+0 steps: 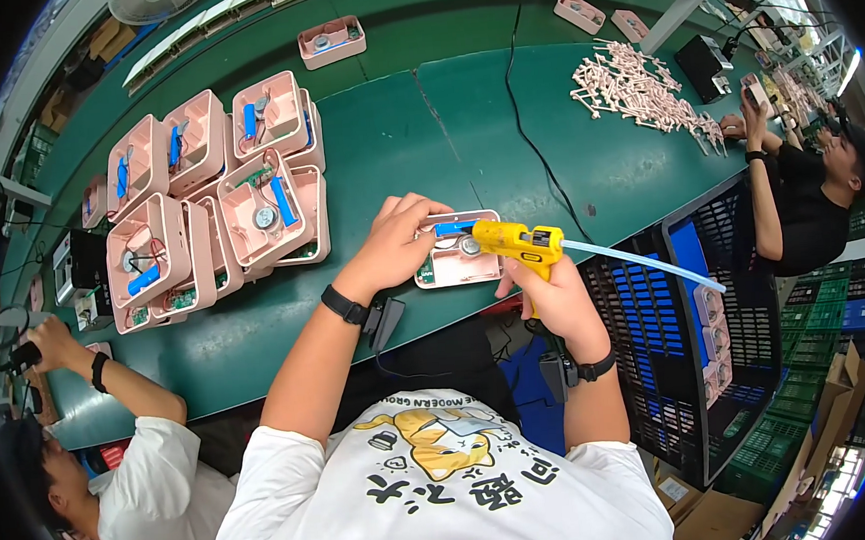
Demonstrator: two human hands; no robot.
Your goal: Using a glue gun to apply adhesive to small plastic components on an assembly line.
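Observation:
A yellow hot glue gun (518, 239) is gripped in my right hand (555, 297), a pale glue stick trailing from its back end. Its nozzle points left over a pink plastic housing (463, 277) lying on the green table. Inside that housing I see a blue cylindrical battery (455, 228), a round silver part and a bit of green circuit board. My left hand (398, 244) holds the housing by its left side, fingers curled at the rim near the battery. The gun's tip hides part of the inside.
Stacked pink housings (258, 217) with batteries and wires stand at left. A heap of small pink parts (630, 86) lies at far right, near a black crate (649, 355). A black cable (523, 133) crosses the table (393, 132). Co-workers sit on both sides.

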